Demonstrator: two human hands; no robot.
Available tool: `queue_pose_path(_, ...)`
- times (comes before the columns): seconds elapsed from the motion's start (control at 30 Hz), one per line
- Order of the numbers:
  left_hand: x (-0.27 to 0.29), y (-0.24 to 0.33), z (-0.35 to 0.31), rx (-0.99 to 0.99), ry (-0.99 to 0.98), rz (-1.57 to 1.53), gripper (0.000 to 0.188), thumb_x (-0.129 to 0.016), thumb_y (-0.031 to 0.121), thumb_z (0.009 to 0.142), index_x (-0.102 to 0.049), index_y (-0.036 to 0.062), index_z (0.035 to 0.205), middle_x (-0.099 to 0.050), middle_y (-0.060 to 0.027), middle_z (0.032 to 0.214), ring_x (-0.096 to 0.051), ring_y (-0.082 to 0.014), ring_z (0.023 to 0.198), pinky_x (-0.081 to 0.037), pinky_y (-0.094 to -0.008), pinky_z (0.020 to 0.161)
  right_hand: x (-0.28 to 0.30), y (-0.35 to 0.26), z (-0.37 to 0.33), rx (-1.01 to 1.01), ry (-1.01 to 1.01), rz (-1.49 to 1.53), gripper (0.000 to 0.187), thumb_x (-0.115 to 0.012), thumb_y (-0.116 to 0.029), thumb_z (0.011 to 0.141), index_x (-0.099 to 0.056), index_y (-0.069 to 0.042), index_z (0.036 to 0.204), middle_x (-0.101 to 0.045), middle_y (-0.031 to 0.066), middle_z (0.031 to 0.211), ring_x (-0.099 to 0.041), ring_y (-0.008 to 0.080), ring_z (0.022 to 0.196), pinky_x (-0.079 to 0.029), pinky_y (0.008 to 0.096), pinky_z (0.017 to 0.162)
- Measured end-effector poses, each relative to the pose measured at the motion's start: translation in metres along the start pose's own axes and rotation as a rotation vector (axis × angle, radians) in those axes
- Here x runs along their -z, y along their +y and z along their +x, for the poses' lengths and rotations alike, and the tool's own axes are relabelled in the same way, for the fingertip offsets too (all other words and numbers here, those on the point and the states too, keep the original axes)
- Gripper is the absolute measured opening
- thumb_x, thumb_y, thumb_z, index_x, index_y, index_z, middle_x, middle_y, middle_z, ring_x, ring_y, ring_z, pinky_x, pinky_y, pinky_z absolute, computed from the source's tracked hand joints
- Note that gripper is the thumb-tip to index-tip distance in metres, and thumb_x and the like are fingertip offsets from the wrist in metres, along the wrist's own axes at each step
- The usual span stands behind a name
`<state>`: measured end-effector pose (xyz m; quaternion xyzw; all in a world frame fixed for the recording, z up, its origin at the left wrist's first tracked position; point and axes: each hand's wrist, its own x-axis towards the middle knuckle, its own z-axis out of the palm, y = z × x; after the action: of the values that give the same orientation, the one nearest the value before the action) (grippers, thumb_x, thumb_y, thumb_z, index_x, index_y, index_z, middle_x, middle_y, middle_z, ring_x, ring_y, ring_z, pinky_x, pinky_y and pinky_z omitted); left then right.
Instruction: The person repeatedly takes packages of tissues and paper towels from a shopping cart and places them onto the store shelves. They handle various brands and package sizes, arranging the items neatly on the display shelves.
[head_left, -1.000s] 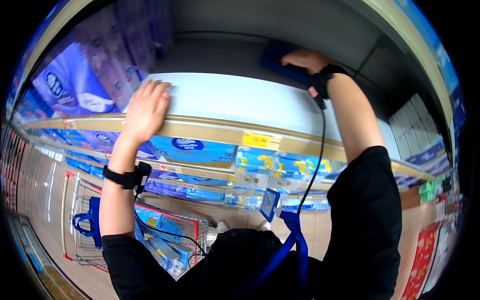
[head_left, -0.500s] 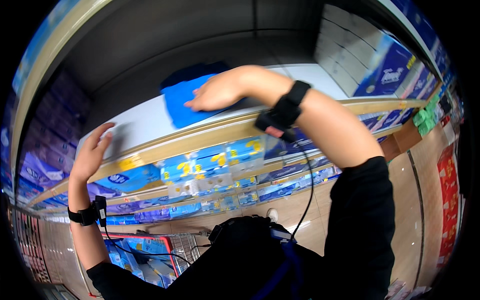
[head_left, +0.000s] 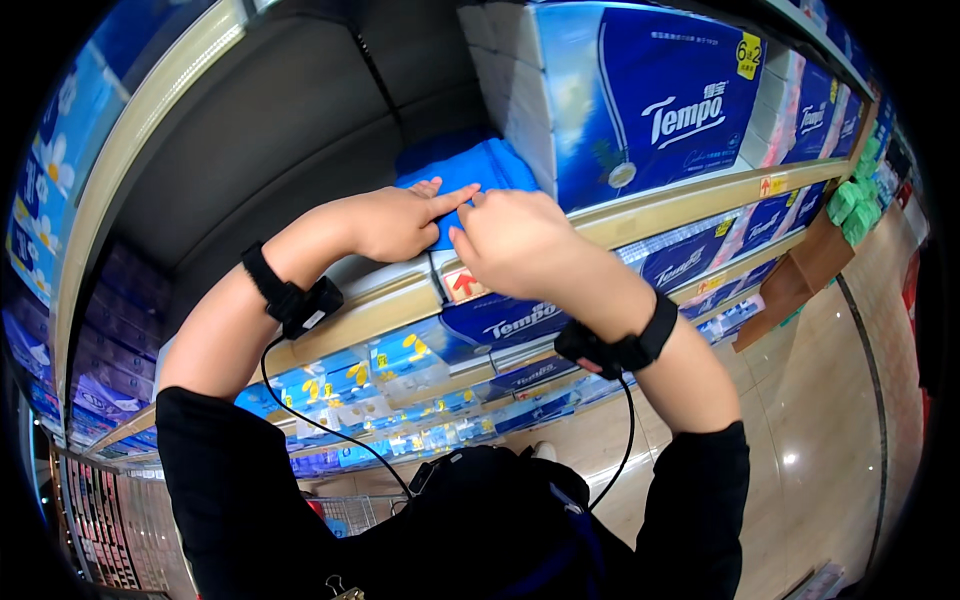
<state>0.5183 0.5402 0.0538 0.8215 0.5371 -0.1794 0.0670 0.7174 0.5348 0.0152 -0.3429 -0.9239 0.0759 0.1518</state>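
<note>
A bright blue cloth lies bunched and folded on the white shelf board, against the side of a large tissue pack. My left hand reaches over the cloth's near left part, its index finger stretched out toward the right hand and another finger raised apart. Close against those fingertips, my right hand is closed at the cloth's near edge, its fingers curled on the fabric. The back of that hand hides most of its fingertips. Both wrists wear black straps with small devices and cables.
The large blue-and-white tissue pack stands right of my hands. A beige shelf rail runs along the front, with more tissue packs below. Purple packs sit at left. A cardboard box is at right; part of a cart shows below.
The cloth and my right hand have moved along the shelf to the tissue pack. My left hand has come from the shelf's left end to meet the right. The view has shifted rightward.
</note>
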Motion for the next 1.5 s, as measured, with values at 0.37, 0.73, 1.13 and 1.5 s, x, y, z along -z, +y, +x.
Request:
queue_pose_path(0.37,0.012,-0.118,0.049,0.647,-0.189,0.160,0.073,-0.041,0.017,0.094,-0.014,0.0175,0.162,-0.040,-0.0278,0.152,-0.044,-0.0404,0.139,-0.033,-0.0477,0.116,-0.054,0.021,-0.010,0.173,0.407,-0.050,0.055,-0.046,-0.048,0.102,-0.063,-0.004,0.131,-0.060,0.0223,0.134,-0.047,0.0395,0.135,-0.030,0.0520,0.113)
queue_pose_path(0.73,-0.096,-0.256,-0.189,1.137,-0.339,-0.064,0.064,-0.033,0.023,0.097,-0.023,0.0221,0.160,-0.032,-0.0199,0.160,-0.033,-0.0387,0.146,-0.028,-0.0430,0.120,-0.045,0.006,-0.008,0.121,0.362,-0.169,0.048,-0.050,-0.043,0.101,-0.060,-0.012,0.137,-0.060,0.0209,0.135,-0.051,0.0369,0.132,-0.032,0.0498,0.113)
queue_pose_path(1.13,-0.195,-0.306,-0.415,1.130,-0.165,-0.254,0.081,-0.044,0.006,0.090,-0.013,0.0240,0.163,-0.053,-0.0253,0.143,-0.049,-0.0421,0.133,-0.036,-0.0483,0.112,-0.034,-0.082,0.002,0.070,0.322,-0.228,0.042,-0.042,-0.026,0.105,-0.062,0.003,0.129,-0.057,0.0258,0.137,-0.047,0.0415,0.135,-0.029,0.0483,0.117)
queue_pose_path(1.5,-0.246,-0.331,-0.510,0.908,0.067,-0.246,0.075,-0.046,0.009,0.086,-0.033,0.0246,0.158,-0.050,-0.0230,0.147,-0.048,-0.0402,0.135,-0.036,-0.0448,0.114,-0.111,-0.343,0.090,0.601,0.281,0.030,0.017,-0.062,-0.011,0.093,-0.070,0.002,0.099,-0.071,0.0205,0.102,-0.067,0.0366,0.105,-0.051,0.0439,0.092)
